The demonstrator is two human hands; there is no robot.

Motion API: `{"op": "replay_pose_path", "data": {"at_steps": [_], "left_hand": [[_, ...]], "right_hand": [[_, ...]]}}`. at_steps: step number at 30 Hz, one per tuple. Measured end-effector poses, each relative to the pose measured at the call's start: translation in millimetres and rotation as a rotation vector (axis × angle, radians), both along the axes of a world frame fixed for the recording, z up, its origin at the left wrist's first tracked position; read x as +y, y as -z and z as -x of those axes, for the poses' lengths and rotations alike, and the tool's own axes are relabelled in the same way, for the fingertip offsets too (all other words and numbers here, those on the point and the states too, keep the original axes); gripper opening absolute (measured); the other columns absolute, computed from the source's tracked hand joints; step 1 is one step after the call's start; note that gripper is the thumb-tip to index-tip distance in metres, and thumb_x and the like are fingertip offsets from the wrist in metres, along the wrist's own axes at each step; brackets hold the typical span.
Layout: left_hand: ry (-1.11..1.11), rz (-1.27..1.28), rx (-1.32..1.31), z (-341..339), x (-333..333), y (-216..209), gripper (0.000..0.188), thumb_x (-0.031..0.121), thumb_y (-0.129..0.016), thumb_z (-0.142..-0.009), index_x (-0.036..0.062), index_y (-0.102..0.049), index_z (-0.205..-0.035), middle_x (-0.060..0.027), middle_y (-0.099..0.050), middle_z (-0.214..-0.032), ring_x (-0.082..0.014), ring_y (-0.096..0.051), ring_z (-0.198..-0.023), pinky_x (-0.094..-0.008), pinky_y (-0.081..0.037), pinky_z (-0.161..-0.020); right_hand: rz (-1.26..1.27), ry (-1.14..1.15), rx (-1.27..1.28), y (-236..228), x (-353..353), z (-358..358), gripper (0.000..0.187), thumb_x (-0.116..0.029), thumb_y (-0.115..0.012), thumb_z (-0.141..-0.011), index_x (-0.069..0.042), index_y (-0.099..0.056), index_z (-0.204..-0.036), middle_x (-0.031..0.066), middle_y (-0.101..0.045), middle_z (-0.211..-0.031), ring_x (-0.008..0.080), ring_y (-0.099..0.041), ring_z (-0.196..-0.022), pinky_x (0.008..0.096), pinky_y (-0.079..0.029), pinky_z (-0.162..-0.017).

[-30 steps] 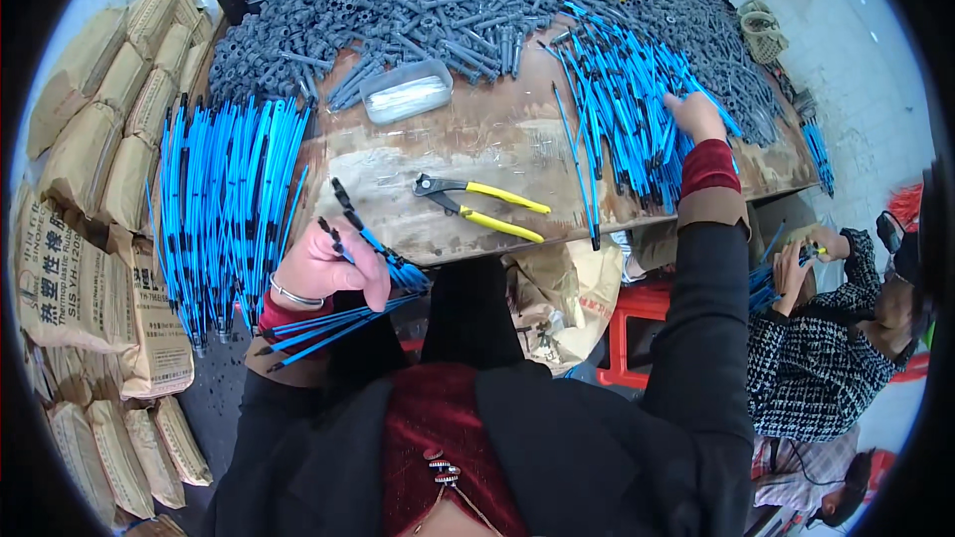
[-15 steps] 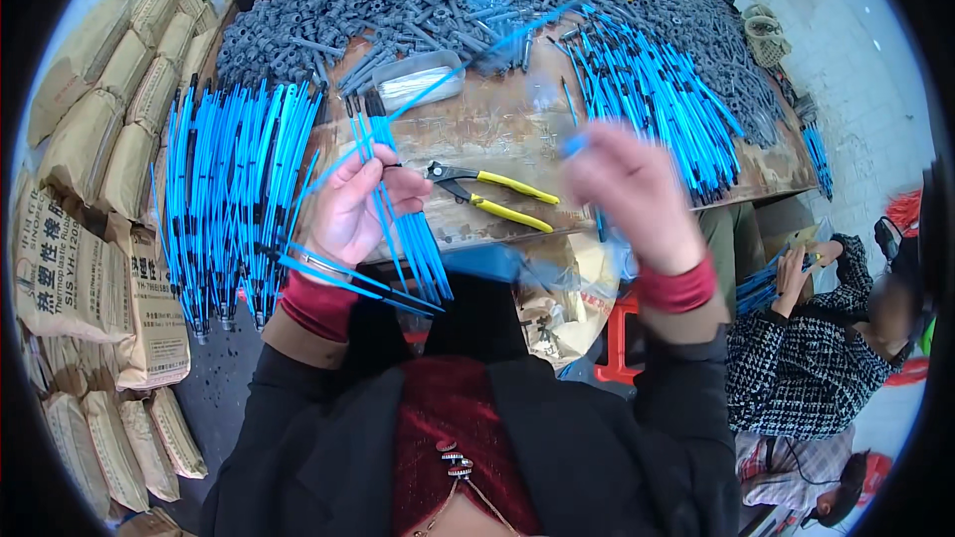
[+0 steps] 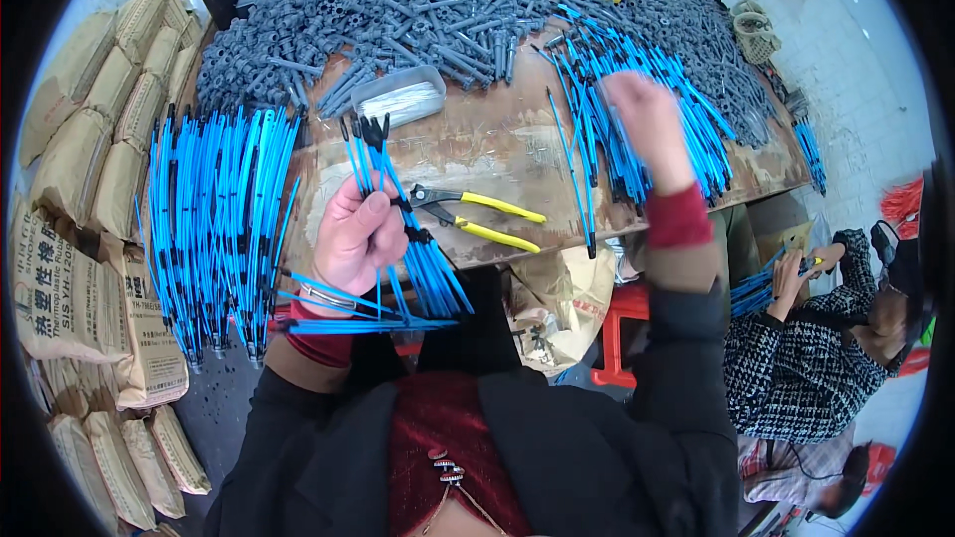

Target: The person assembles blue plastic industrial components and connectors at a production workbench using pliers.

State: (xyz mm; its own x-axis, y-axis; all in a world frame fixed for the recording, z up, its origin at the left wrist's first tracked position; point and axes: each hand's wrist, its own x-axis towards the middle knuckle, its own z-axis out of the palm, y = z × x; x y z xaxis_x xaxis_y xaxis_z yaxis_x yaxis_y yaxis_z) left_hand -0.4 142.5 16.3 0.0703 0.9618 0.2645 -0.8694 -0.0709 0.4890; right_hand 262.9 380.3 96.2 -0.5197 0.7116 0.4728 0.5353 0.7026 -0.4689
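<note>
My left hand (image 3: 356,239) is closed around several thin blue tubes (image 3: 434,273) with black fittings. Their black ends stick up above the fingers, and more blue tubes lie across the wrist. A pair of pincers (image 3: 492,227) with yellow handles lies on the table just right of that hand. Over the left part of the right-hand pile of blue tubes (image 3: 701,144) is my right hand (image 3: 645,114). It is smeared by motion, so its fingers and anything in them cannot be made out.
Another pile of blue tubes (image 3: 214,224) hangs over the table's left edge. Grey plastic parts (image 3: 398,15) are heaped along the back, with a clear box (image 3: 400,97) of thin white pieces before them. Paper sacks (image 3: 85,169) stand left. A co-worker (image 3: 806,358) sits at right.
My right hand has moved away and to the right, onto the right-hand pile. The long blue tube that stretched between my hands is no longer there. My left hand keeps its bunch.
</note>
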Motion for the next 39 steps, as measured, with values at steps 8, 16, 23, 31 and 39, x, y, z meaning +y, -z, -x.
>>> {"op": "replay_pose_path", "data": {"at_steps": [8,16,23,31,39], "left_hand": [[-0.313,0.056,0.249,-17.0,-7.6,-12.4,0.018,0.012,-0.055,-0.09,0.0063,-0.052,-0.106,-0.0151,-0.063,-0.085,-0.0238,-0.061,-0.072,-0.0334,-0.049,-0.066],[-0.209,0.048,0.218,-8.6,-15.7,-7.1,0.022,0.011,-0.056,-0.088,0.0058,-0.053,-0.11,-0.0189,-0.064,-0.095,-0.0282,-0.063,-0.084,-0.0389,-0.05,-0.076],[-0.259,0.052,0.191,-4.3,-12.4,-8.2,0.021,0.013,-0.056,-0.089,0.0068,-0.055,-0.109,-0.0188,-0.064,-0.095,-0.0283,-0.064,-0.085,-0.0397,-0.051,-0.077],[-0.25,0.184,0.06,11.0,-3.9,10.9,0.018,0.013,-0.054,-0.09,0.0079,-0.056,-0.107,-0.015,-0.065,-0.094,-0.0266,-0.064,-0.081,-0.0403,-0.051,-0.075],[-0.202,0.197,0.102,2.7,0.1,6.1,0.018,0.015,-0.052,-0.091,0.0083,-0.056,-0.106,-0.0131,-0.065,-0.093,-0.0258,-0.064,-0.08,-0.0407,-0.051,-0.075]], "right_hand": [[0.084,0.474,-0.526,40.5,149.3,-81.0,0.028,-0.023,-0.06,-0.073,-0.003,-0.066,-0.092,0.0202,-0.065,-0.089,0.0359,-0.062,-0.088,0.042,-0.048,-0.08],[-0.049,0.399,-0.374,43.3,144.2,-71.3,0.027,-0.016,-0.057,-0.073,0.0,-0.063,-0.094,0.0232,-0.063,-0.09,0.0377,-0.06,-0.091,0.0442,-0.047,-0.083],[-0.231,0.495,-0.495,16.7,156.2,-80.1,0.027,-0.016,-0.056,-0.079,-0.001,-0.059,-0.101,0.0233,-0.063,-0.092,0.0387,-0.06,-0.089,0.0447,-0.047,-0.08],[-0.538,-0.028,0.064,-93.6,27.9,8.7,0.023,-0.013,-0.056,-0.088,-0.001,-0.056,-0.107,0.0165,-0.063,-0.087,0.0281,-0.062,-0.076,0.0331,-0.048,-0.069],[-0.475,-0.452,-0.181,-109.9,-35.8,55.3,0.022,-0.012,-0.055,-0.089,0.0,-0.057,-0.107,0.0141,-0.063,-0.084,0.0192,-0.062,-0.069,0.0299,-0.049,-0.062]]}}
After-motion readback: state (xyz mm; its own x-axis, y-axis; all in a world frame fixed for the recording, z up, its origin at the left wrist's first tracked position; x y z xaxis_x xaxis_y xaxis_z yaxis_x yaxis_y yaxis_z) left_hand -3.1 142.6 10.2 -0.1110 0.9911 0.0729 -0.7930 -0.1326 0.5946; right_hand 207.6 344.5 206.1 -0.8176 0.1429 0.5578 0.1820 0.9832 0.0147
